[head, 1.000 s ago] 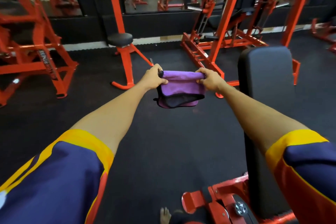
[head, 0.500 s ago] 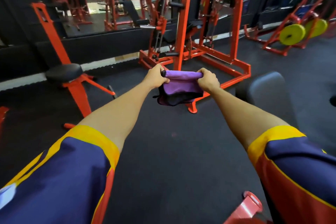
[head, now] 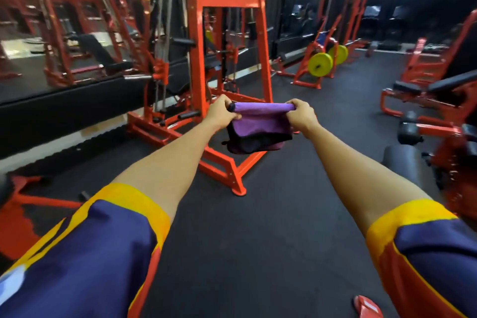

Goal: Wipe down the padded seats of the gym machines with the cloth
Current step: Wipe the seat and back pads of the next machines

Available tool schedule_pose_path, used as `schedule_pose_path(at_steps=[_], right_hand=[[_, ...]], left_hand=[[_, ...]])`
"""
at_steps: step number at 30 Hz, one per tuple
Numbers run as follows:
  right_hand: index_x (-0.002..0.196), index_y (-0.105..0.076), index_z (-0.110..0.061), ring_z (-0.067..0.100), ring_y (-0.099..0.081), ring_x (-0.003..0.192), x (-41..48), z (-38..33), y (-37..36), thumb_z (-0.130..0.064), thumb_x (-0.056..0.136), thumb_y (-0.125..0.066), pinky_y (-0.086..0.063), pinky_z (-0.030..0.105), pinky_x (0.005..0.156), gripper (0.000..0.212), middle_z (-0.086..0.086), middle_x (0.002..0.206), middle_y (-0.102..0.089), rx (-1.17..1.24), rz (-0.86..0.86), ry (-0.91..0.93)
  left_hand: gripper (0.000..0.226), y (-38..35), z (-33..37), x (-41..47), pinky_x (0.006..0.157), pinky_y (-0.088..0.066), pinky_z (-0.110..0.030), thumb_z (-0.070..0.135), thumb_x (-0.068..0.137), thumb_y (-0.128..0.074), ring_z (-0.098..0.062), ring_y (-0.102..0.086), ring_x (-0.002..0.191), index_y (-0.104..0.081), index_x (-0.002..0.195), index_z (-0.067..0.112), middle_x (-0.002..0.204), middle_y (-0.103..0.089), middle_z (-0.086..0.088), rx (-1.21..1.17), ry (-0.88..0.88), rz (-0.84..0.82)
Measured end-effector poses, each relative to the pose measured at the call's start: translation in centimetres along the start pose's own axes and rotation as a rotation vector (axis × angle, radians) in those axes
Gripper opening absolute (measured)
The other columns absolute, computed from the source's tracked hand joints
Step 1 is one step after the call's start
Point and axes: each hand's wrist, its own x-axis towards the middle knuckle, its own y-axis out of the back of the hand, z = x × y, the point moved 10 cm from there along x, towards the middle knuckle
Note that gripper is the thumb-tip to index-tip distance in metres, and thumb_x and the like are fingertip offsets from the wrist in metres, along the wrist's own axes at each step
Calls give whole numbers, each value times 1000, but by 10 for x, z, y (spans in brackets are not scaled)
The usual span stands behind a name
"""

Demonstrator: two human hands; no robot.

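Observation:
A folded purple cloth (head: 260, 125) with a black underside hangs stretched between my hands, out in front at arm's length. My left hand (head: 221, 115) grips its top left corner and my right hand (head: 302, 114) grips its top right corner. A black padded seat (head: 402, 168) of an orange machine sits low at the right, below and right of the cloth. Further right stands a bench with black pads (head: 436, 85). The cloth touches no pad.
An orange cable machine frame (head: 206, 80) stands straight ahead behind the cloth, its foot (head: 238, 190) reaching onto the dark rubber floor (head: 258, 240). A plate-loaded machine with yellow discs (head: 321, 64) is at the back right. A mirror wall runs along the left.
The view has swung right: the round stool at left and the tall black pad have left the frame, and the cable machine and benches came closer. Both hands still hold the cloth the same way.

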Motion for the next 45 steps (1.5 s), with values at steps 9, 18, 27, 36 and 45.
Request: schedule_pose_path(at_steps=[9,18,27,36,45], right_hand=[[82,-61,-49,35,-71,93,105,54,56,-22,67,-49,-61,52,83,34,5,103,-71,-24,191,-168],[95,-65,-34,28,-72,77,199,105,137,-17,77,-65,-64,48,73,25,7,98,-73,-74,328,-218],[105,-68,-25,27,-69,85,284,158,197,-16,86,-72,-56,31,56,21,7,100,-71,-79,403,-235],[97,-67,-19,10,-60,73,376,238,247,-7,87,-71,-48,23,62,17,-2,85,-68,46,521,-203],[104,-66,-16,-6,-61,66,412,337,305,0,90,-66,-45,13,59,22,-8,85,-69,-34,535,-292]], left_hand=[[35,-91,48,143,69,-32,-33,22,88,-77,-22,-50,82,-42,82,20,90,-58,-3,-173,-140,-111],[28,-233,123,269,74,-35,-31,25,90,-74,-22,-54,91,-48,95,16,98,-60,-4,-215,-285,-269],[30,-358,192,382,74,-36,-31,19,87,-78,-23,-54,91,-50,96,14,98,-61,-6,-256,-363,-410],[35,-526,263,458,75,-47,-26,8,78,-83,-20,-59,92,-64,107,16,101,-63,-4,-190,-561,-819],[33,-701,348,393,91,-50,-32,38,84,-81,-14,-63,95,-72,105,14,105,-69,-1,-140,-739,-1221]])
